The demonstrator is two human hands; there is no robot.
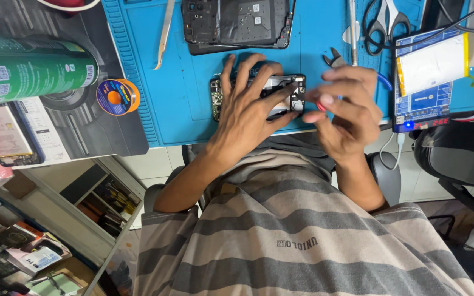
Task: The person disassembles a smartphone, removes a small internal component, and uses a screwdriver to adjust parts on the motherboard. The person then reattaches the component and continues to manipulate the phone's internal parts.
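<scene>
My blue work mat [165, 109] covers the bench, a dark printed mat [105, 126] lying just beside it. Below me, pale floor tiles [149, 164] show between the bench edge and a low shelf unit [100, 203] — its compartments crammed with tools. A black chair [456, 153] stands to one side.

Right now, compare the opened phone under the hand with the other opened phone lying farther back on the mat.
The near phone is pinned flat by the left hand; the far phone lies untouched. The near phone looks smaller and is partly covered; the far phone is larger and shows fully. The right hand works at the near one. Both lie open on the blue mat.
</scene>
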